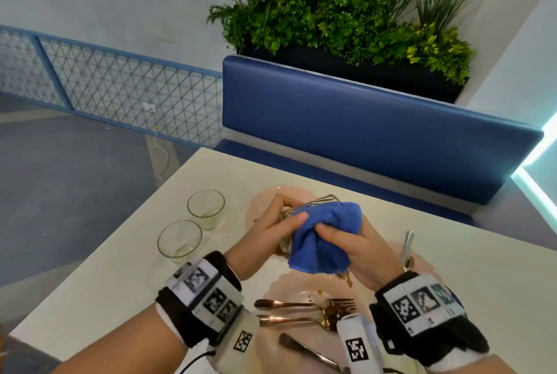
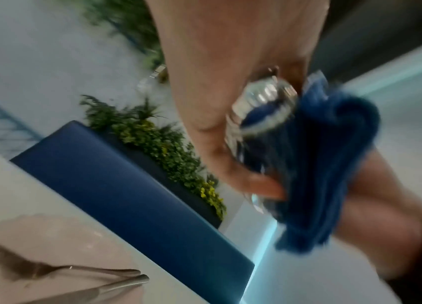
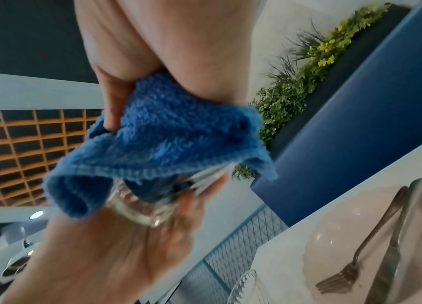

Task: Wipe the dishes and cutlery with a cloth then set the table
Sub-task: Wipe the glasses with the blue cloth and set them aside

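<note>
My left hand (image 1: 272, 229) grips a clear ribbed glass (image 1: 287, 217) tilted on its side above the table. My right hand (image 1: 349, 248) holds a blue cloth (image 1: 324, 238) bunched over the glass's mouth, with part of it pushed inside. The left wrist view shows the glass (image 2: 261, 115) with blue cloth (image 2: 316, 164) in it. In the right wrist view the cloth (image 3: 168, 139) covers the glass (image 3: 147, 207), and left-hand fingers curl round its base. Under my hands lies a pink plate (image 1: 298, 292) with gold forks (image 1: 304, 304) and a knife (image 1: 310, 352).
Two empty glasses (image 1: 206, 208) (image 1: 180, 242) stand left on the white table (image 1: 105, 298). A second pink plate (image 1: 265, 195) lies behind my hands, with a fork (image 3: 360, 246) and knife (image 3: 396, 240) on it. More cutlery (image 1: 407, 248) lies at right. A blue bench (image 1: 376, 129) backs the table.
</note>
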### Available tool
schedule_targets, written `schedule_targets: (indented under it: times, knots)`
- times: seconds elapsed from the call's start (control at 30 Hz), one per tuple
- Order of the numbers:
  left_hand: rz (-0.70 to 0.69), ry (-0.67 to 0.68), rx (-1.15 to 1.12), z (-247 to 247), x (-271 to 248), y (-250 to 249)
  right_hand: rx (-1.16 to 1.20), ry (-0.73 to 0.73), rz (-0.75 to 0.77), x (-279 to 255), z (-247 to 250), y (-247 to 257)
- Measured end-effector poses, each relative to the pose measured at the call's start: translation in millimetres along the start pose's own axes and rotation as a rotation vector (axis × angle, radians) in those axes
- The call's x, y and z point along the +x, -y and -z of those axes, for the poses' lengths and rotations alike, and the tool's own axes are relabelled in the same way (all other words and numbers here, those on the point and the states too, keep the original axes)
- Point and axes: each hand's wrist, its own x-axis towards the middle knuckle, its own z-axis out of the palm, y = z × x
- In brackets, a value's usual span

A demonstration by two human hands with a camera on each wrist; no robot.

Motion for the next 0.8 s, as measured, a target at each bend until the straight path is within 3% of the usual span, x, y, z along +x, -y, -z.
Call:
schedule_targets:
  times: [0.07,0.1,0.2,0.27,0.37,0.5,0.63,0.7,0.8]
  knots:
    - [0.285,0.140,-0.213,8,-5,-15,-0.081,0.033,0.025,4,-4,0]
    - [0.346,0.174,-0.296,10,-8,-20,-0.113,0.031,0.036,4,-10,2]
    - [0.324,0.163,-0.366,7,-12,-23,-0.176,-0.138,0.115,13,-24,-4]
    - [0.321,0.043,-0.393,4,-13,-16,-0.216,-0.289,0.203,18,-28,-12]
    - [0.125,-0.168,-0.334,-2,-12,-2,-0.143,-0.268,0.296,19,-35,-29]
    - [-0.113,-0.419,-0.159,-10,-17,11,-0.025,-0.297,0.053,17,-41,-58]
    - [-0.174,-0.422,-0.054,-10,-22,24,0.058,-0.315,-0.199,10,-38,-68]
    - [-0.195,-0.400,0.030,-9,-25,31,0.128,-0.232,-0.333,4,-42,-73]
    - [-0.233,-0.412,0.160,-11,-36,41,0.520,-0.202,-0.483,-2,-52,-77]
